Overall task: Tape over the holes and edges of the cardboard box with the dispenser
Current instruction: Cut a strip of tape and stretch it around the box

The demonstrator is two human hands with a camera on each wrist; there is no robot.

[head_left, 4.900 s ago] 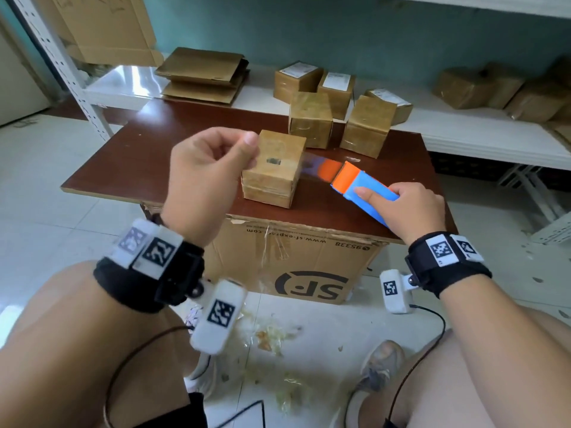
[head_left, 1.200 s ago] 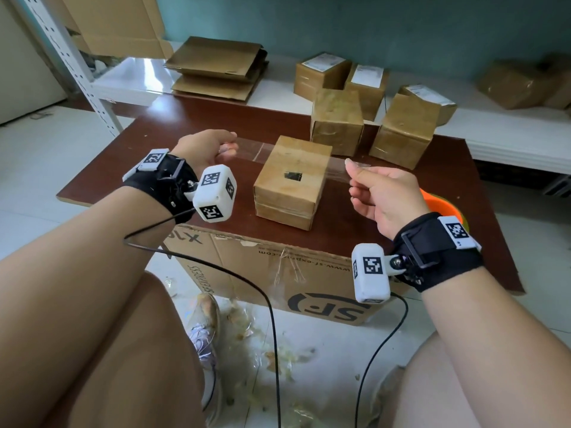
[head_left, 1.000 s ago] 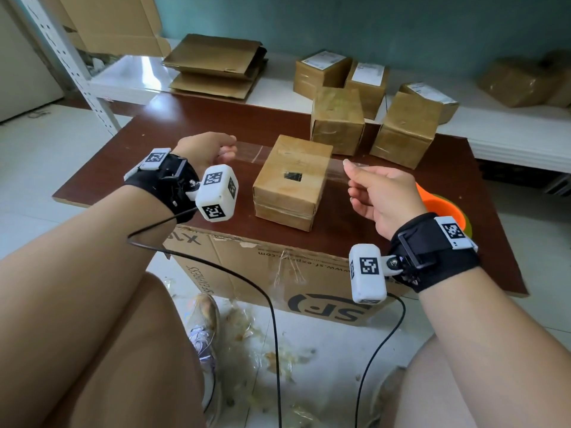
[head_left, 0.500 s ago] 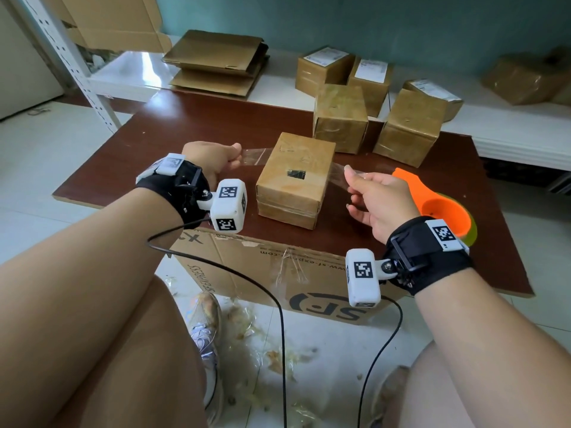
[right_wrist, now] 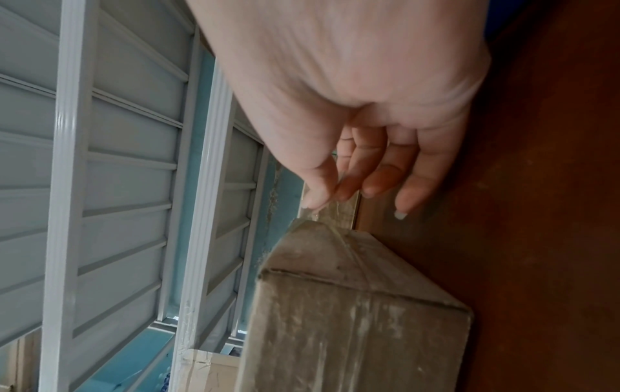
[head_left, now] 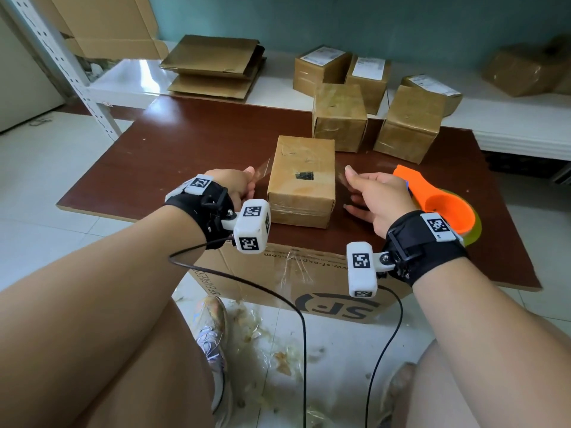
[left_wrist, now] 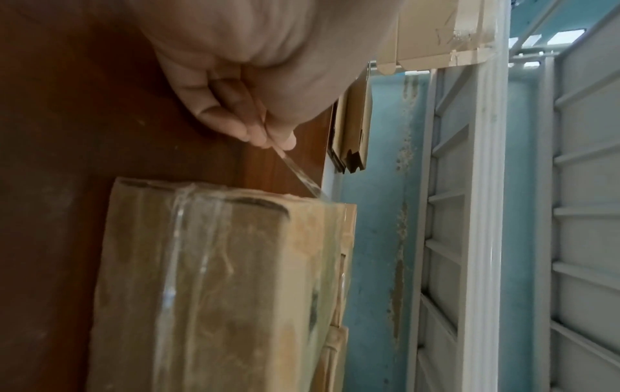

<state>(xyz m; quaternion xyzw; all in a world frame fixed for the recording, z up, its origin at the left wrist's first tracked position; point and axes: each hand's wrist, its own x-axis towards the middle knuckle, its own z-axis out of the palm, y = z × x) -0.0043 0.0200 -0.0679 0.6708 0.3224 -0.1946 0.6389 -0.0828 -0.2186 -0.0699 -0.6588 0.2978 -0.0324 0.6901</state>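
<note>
Both hands pinch a clear tape strip (head_left: 262,171): left hand (head_left: 234,186) and right hand (head_left: 378,196) flank the cardboard box (head_left: 301,180) between them.

Taped boxes (head_left: 339,115) crowd behind; dispenser (head_left: 438,200) blocks right — left tabletop (head_left: 173,143) seemingly open.

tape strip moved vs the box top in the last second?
Yes. The clear tape strip has come down onto the cardboard box top; earlier it hung stretched above it. Left hand and right hand pinch its ends.
</note>
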